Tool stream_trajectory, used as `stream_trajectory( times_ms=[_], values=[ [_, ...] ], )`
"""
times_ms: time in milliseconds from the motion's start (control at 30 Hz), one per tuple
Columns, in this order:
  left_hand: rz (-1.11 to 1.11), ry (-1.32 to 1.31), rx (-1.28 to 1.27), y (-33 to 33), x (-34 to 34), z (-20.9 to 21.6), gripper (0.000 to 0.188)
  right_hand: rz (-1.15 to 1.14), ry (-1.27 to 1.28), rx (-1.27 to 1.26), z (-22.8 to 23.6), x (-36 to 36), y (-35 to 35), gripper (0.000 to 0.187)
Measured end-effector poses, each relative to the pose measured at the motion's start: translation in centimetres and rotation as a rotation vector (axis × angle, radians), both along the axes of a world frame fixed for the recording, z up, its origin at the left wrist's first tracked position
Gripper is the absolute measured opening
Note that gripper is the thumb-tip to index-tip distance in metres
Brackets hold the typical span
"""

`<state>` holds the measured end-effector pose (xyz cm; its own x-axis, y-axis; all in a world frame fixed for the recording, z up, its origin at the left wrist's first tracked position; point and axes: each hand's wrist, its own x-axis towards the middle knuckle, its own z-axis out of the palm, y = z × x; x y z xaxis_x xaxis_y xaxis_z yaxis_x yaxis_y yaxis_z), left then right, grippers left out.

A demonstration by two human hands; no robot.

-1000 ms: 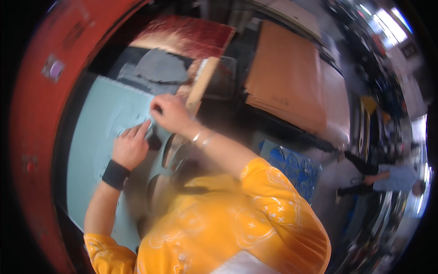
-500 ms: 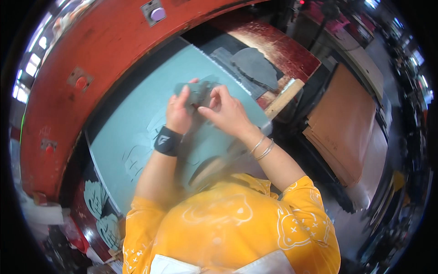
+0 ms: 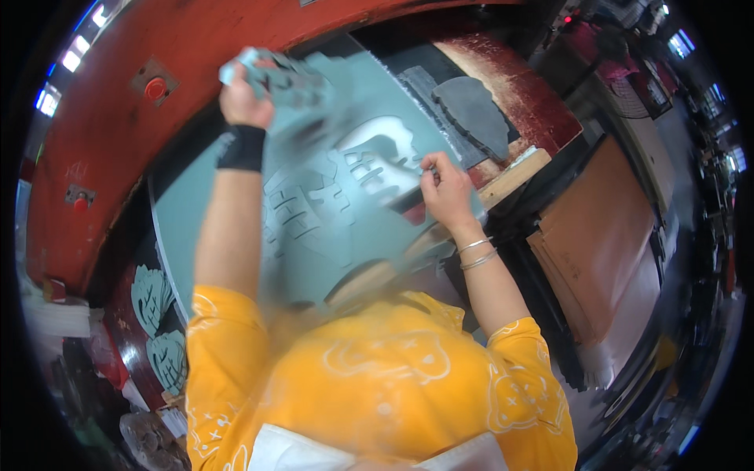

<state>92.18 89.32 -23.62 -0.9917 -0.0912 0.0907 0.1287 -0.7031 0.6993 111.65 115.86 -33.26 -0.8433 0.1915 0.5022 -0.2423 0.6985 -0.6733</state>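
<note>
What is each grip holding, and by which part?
The left grip holds green cut-out material, blurred, near its left end. Whether the right grip, near the right edge of the green sheet, holds anything cannot be told.

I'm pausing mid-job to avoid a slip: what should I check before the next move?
1. Left hand grips the thin pale-teal cut pieces: ok.
2. Count of those pieces: cannot tell, blurred.
3. Right hand well away from the large flat teal sheet: not ok, it is at the right edge.
4. Right fingertips empty: cannot tell.
5. Round red push button on the orange-red metal frame uncovered: ok.
</note>
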Motion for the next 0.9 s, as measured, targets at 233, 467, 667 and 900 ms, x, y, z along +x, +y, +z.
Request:
stream_trajectory(
  times_ms=[233,467,667,900],
  values=[
    [0.07,0.699,-1.497,-5.5,4.4,4.6,0.029,0.035,0.078,0.011,-1.6,-0.5,0.2,0.007],
    [-0.479,0.879,-1.843,-1.8,20.9,-4.6,0.068,0.043,0.001,-0.015,-0.9,-0.4,-0.1,0.007],
    [-0.31,1.178,-1.733,-2.9,19.8,-6.4,0.057,0.036,-0.17,-0.017,1.6,-0.2,-0.3,0.017],
    [-0.282,-0.187,-0.711,-2.4,13.2,-6.1,0.038,0.212,0.005,0.059,7.4,1.3,-3.6,0.031]
  ],
)
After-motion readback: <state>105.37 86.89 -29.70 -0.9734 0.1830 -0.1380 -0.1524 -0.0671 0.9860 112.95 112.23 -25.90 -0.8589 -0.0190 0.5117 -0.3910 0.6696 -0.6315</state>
